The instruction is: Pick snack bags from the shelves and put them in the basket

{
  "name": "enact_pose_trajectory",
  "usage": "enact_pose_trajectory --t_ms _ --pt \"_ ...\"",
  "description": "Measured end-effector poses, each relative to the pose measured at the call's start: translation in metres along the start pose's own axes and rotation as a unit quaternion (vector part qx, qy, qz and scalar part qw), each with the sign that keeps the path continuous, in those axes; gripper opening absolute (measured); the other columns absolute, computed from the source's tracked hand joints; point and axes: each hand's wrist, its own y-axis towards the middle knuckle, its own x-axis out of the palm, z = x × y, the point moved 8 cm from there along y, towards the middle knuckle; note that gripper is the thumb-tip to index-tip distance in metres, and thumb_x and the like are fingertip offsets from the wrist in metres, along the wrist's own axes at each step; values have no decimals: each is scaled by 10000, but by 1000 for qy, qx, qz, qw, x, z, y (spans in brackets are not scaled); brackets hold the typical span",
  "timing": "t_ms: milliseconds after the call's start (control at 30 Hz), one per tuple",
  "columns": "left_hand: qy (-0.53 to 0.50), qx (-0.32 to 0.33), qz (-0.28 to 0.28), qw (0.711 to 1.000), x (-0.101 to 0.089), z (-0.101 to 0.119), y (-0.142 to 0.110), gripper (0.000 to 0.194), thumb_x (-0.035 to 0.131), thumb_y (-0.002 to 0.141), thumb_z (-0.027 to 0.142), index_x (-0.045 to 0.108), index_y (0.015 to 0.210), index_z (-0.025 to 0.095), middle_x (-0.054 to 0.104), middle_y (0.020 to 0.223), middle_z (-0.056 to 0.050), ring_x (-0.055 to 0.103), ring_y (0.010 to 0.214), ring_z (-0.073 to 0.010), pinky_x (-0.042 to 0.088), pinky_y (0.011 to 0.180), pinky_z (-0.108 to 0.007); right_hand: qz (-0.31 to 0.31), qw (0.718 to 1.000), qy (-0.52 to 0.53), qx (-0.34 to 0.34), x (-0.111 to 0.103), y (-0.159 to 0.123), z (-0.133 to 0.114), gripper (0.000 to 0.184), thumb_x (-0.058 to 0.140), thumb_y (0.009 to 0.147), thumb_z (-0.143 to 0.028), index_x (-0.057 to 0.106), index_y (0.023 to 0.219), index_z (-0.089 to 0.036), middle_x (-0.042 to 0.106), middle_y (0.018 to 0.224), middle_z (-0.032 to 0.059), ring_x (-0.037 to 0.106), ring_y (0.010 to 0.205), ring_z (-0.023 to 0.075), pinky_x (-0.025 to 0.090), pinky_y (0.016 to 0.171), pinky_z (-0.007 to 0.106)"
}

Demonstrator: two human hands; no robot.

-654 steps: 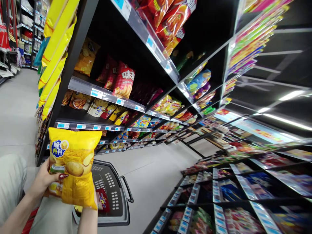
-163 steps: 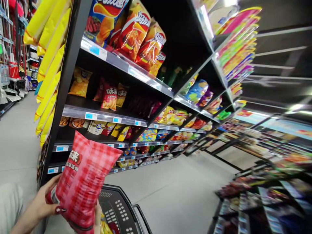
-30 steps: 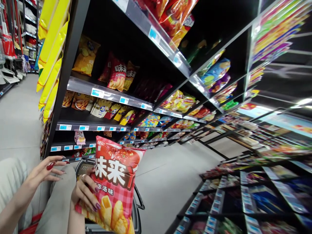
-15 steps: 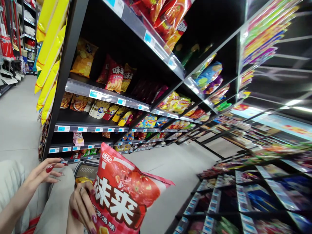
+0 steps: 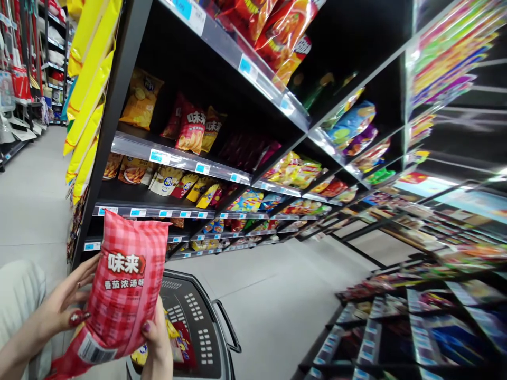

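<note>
A red checked snack bag (image 5: 129, 301) is held up in front of me at the lower left, its back with the barcode facing me. My left hand (image 5: 65, 309) grips its left side, thumb on the face and fingers partly hidden behind it. My right hand (image 5: 159, 340) holds the lower right edge, with the thumb in front and the other fingers out of sight. Just beyond the right hand, a dark shopping basket (image 5: 216, 338) with a handle stands below, with yellow and red snack packs (image 5: 180, 338) inside.
A black snack shelf (image 5: 130, 138) with price tags runs away ahead; a red bag (image 5: 190, 126) and a yellow bag (image 5: 141, 100) stand on it. Yellow packs (image 5: 89, 95) hang at its left end. Grey floor (image 5: 253, 279) separates it from another shelf (image 5: 396, 332) on the right.
The snack bag has moved left and been turned from its front to its back. My left hand, free before, now grips it too. More of the basket shows.
</note>
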Motion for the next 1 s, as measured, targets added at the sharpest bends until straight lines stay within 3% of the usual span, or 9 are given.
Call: enact_pose_trajectory --t_ms 67,167,367,533,867,1000 --pt "44 -12 20 999 -3 -5 -2 1079 665 579 777 303 1487 318 350 1560 -73 286 1428 -368 442 1058 -371 3 998 -57 -7 3 -2 -10 926 807 518 -650 553 1295 -216 587 1330 105 505 1271 342 433 1045 429" --pt "81 -39 36 995 1 -6 -2 1213 739 524 737 223 1514 261 360 1549 -115 299 1419 -381 409 1094 -398 -6 992 -119 -29 15 -1 -29 936 808 548 -625 510 1334 -214 600 1297 103 535 1221 325 449 1013 392" --pt "-38 -51 56 996 23 11 9 1232 883 511 494 198 1503 239 518 1419 -161 518 1261 -384 484 1014 -460 -28 972 -231 -29 38 4 -46 864 757 618 -607 461 1321 -201 629 1199 95 585 1104 296 470 928 360" --pt "-67 -44 78 994 19 6 12 1245 909 499 388 177 1493 226 558 1366 -172 567 1203 -375 510 982 -433 -37 965 -257 -39 44 5 -49 847 736 646 -588 421 1336 -213 619 1202 93 590 1087 294 468 920 373" --pt "-105 -56 70 990 19 1 13 1257 909 494 348 134 1476 233 560 1359 -164 571 1199 -355 530 939 -394 -24 959 -279 -35 40 0 -48 908 742 631 -609 394 1368 -207 609 1214 99 579 1090 299 446 960 390" --pt "-80 -58 79 992 15 3 10 1133 916 455 340 286 1387 201 600 1301 -166 599 1150 -358 537 916 -393 -23 964 -263 -46 40 0 -50 925 781 603 -569 410 1367 -205 603 1229 94 566 1119 302 441 978 374"
